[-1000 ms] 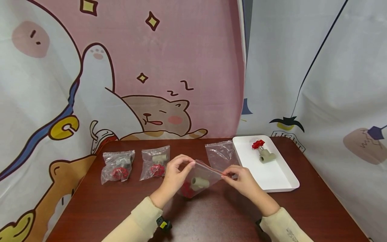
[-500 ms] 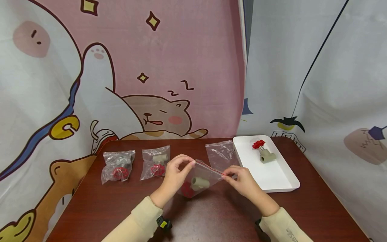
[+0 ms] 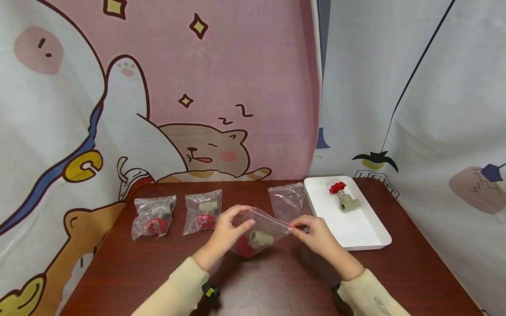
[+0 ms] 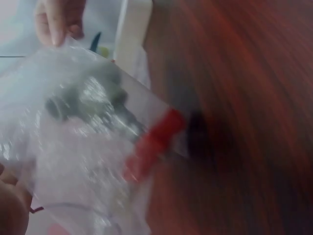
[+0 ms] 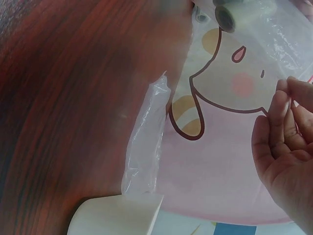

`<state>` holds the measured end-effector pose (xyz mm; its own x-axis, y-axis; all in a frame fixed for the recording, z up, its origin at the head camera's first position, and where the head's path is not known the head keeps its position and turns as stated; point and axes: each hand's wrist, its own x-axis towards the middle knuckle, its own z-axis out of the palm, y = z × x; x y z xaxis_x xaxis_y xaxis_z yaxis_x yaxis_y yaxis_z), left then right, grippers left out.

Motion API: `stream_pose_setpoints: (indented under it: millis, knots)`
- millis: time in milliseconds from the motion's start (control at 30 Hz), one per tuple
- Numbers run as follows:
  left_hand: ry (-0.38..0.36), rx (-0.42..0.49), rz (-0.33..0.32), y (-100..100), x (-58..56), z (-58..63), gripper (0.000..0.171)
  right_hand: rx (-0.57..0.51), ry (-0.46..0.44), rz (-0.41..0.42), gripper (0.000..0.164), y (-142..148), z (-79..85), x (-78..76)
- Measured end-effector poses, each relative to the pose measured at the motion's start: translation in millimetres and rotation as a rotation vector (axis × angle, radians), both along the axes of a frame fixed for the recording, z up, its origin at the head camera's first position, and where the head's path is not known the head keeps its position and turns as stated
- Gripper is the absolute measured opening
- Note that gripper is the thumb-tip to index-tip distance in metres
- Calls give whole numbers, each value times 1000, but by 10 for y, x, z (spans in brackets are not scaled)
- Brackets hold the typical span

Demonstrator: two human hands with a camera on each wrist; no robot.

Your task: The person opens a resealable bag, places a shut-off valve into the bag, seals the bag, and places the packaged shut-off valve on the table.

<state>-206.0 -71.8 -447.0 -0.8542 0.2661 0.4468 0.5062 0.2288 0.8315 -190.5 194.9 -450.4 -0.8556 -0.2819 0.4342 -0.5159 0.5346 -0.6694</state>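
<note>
A clear zip bag (image 3: 272, 228) with a red seal line hangs tilted over the table between both hands. Inside it is a valve (image 3: 261, 238) with a grey-green pipe body and a red handwheel (image 4: 154, 146). At the bag's upper left corner, my left hand (image 3: 229, 230) has its thumb apart from the index finger, and the fingertips touch the bag's edge. The right hand (image 3: 314, 232) pinches the other end of the seal line between thumb and fingers. In the right wrist view, the right hand's fingers (image 5: 279, 117) are bent towards the thumb.
Two bagged valves lie at the left, one bag (image 3: 154, 217) farther out and another bag (image 3: 202, 212) nearer. A flat plastic bag (image 3: 290, 199) lies beside the white tray (image 3: 365, 230), which holds a loose valve (image 3: 348, 203). A printed curtain (image 3: 253, 66) hangs behind the table.
The left thumb has come away from the index finger and the bag's left corner, and the left hand has shifted slightly left. The right hand keeps its pinch almost in place.
</note>
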Motion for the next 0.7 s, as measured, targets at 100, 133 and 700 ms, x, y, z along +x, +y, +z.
stream_pose_setpoints:
  millis: [100,133,700]
  knots:
    - [-40,-117,-31,-87,-6,-87,44,5,2,-12,8,-1,3,2]
    - [-56,-150,-44,-117,-9,-106,47,6,2,-17,8,0,2,3]
    - [-74,-141,-121,-87,155,19,15,-16,-27,-35,10,87,-62,-10]
